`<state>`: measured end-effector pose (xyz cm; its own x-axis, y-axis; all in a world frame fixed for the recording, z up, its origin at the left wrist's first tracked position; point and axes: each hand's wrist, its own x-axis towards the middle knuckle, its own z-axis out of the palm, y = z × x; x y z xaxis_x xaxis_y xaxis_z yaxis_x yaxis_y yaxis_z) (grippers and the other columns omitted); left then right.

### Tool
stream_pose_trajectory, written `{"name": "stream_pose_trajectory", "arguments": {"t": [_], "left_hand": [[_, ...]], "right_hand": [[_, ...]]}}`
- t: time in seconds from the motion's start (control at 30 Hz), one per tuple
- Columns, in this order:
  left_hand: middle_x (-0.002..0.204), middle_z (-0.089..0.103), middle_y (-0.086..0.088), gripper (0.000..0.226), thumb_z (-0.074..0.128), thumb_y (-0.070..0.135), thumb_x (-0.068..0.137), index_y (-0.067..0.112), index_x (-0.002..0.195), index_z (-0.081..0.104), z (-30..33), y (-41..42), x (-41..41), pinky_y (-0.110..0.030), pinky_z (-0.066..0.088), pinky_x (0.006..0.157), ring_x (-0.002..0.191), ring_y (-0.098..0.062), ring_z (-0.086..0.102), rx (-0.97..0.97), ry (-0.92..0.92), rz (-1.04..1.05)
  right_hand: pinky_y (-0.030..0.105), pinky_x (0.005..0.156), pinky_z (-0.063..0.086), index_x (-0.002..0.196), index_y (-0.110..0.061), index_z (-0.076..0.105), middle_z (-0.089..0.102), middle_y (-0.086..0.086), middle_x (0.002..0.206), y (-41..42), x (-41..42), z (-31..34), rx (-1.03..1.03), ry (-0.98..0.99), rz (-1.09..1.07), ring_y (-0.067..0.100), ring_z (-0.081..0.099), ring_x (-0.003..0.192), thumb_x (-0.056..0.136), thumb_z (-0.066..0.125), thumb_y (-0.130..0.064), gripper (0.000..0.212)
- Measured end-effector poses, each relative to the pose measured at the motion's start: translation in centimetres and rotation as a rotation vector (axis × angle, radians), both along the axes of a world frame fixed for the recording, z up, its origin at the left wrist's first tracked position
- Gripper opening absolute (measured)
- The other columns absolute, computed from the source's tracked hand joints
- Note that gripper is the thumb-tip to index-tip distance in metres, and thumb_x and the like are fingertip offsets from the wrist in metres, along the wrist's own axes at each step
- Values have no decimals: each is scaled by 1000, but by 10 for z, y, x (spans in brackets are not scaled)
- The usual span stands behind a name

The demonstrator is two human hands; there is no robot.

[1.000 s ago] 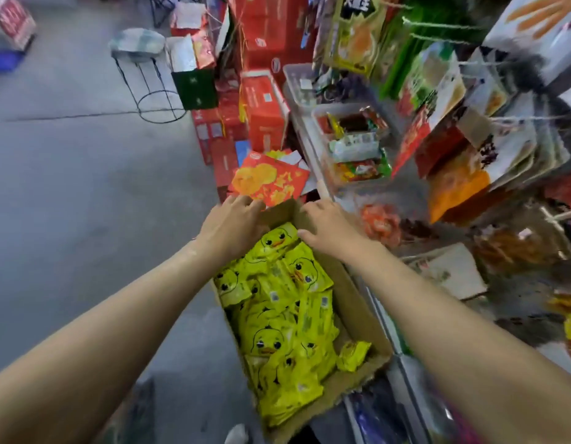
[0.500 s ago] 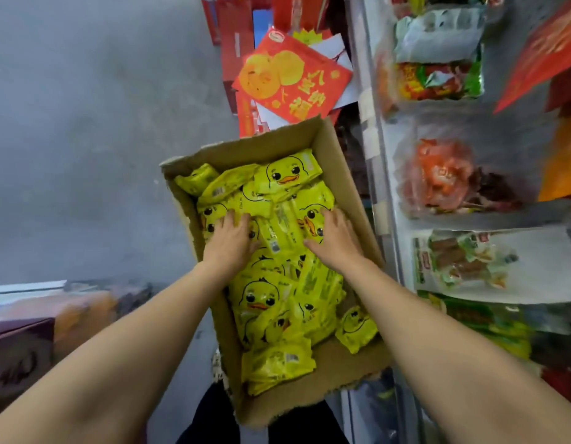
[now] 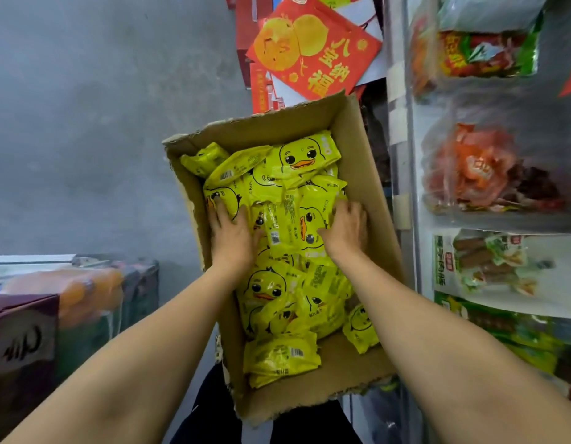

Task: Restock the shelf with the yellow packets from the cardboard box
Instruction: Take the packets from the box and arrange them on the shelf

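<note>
An open cardboard box (image 3: 362,145) sits below me, full of several yellow packets (image 3: 305,155) printed with a duck face. Both of my hands are inside the box on top of the pile. My left hand (image 3: 233,233) lies palm down on the packets at the left, fingers spread forward. My right hand (image 3: 346,227) lies on the packets at the right, fingers pointing left and slightly bent against a packet. Between the two hands lies a bunch of packets (image 3: 284,219). The shelf (image 3: 402,174) with clear bins stands right of the box.
Shelf bins hold red and orange snack bags (image 3: 476,177) and green-labelled packs (image 3: 489,261). A red gift bag (image 3: 313,49) and red cartons lie beyond the box. Wrapped drink cases (image 3: 72,293) stand at the left on the grey floor (image 3: 101,123).
The view has dropped from the shelf to the box. My hands moved from the box's far rim down onto the packets and have closed slightly inward around a bunch.
</note>
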<state>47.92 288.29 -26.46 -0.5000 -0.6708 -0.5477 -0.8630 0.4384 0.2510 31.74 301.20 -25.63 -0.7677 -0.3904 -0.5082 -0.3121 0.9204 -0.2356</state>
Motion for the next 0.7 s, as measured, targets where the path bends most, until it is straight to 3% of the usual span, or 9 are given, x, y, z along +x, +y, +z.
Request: {"name": "stream_pose_trajectory", "arguments": {"t": [0.07, 0.13, 0.3, 0.37, 0.43, 0.6, 0.7], "left_hand": [[159, 0, -24, 71, 50, 49, 96, 17, 153, 21, -2, 0, -2, -55, 20, 115, 146, -45, 1, 63, -52, -2], [157, 9, -24, 70, 48, 49, 97, 17, 153, 22, -2, 1, -4, -54, 25, 112, 143, -46, 11, 76, -81, -36], [139, 42, -23, 56, 51, 39, 98, 8, 143, 36, 1, -6, -1, -47, 32, 102, 121, -42, 41, -36, -67, -125], [133, 47, -22, 54, 56, 24, 97, 8, 144, 35, 3, -15, 0, -45, 38, 98, 118, -40, 45, -43, -62, -129], [130, 47, -19, 63, 58, 11, 93, 14, 149, 30, 5, -23, -2, -44, 43, 92, 117, -38, 47, -31, -78, -168], [122, 46, -15, 73, 58, 13, 93, 33, 152, 20, 6, -36, -10, -40, 47, 67, 108, -34, 54, -79, -175, -351], [129, 42, -16, 70, 53, 18, 95, 34, 153, 17, 7, -40, -14, -40, 46, 80, 118, -34, 47, -224, -244, -485]], "right_hand": [[37, 80, 44, 116, -21, 48, 57, 7, 113, 4, 2, -1, -75, -123, -135, 32, 56, 100, 86, 74, -21, 40], [36, 81, 46, 115, -23, 45, 58, 2, 105, 7, 4, -2, -125, -206, -221, 33, 60, 99, 88, 71, -21, 37], [26, 87, 40, 133, -16, 49, 63, 6, 124, 9, 8, -9, -294, -408, -441, 25, 59, 115, 82, 79, -17, 59], [30, 88, 47, 115, -14, 64, 69, 7, 113, 10, 11, -17, -301, -473, -468, 26, 65, 108, 81, 80, -17, 38], [34, 88, 51, 102, -16, 68, 71, 5, 105, 11, 13, -20, -331, -524, -490, 27, 66, 104, 82, 79, -19, 24], [30, 91, 44, 128, -17, 61, 60, -8, 109, 10, 11, -14, -442, -621, -493, 16, 56, 104, 92, 70, -25, 38], [35, 98, 48, 127, -26, 60, 63, -5, 119, 10, 11, -12, -494, -689, -487, 18, 61, 111, 92, 69, -31, 36]]}}
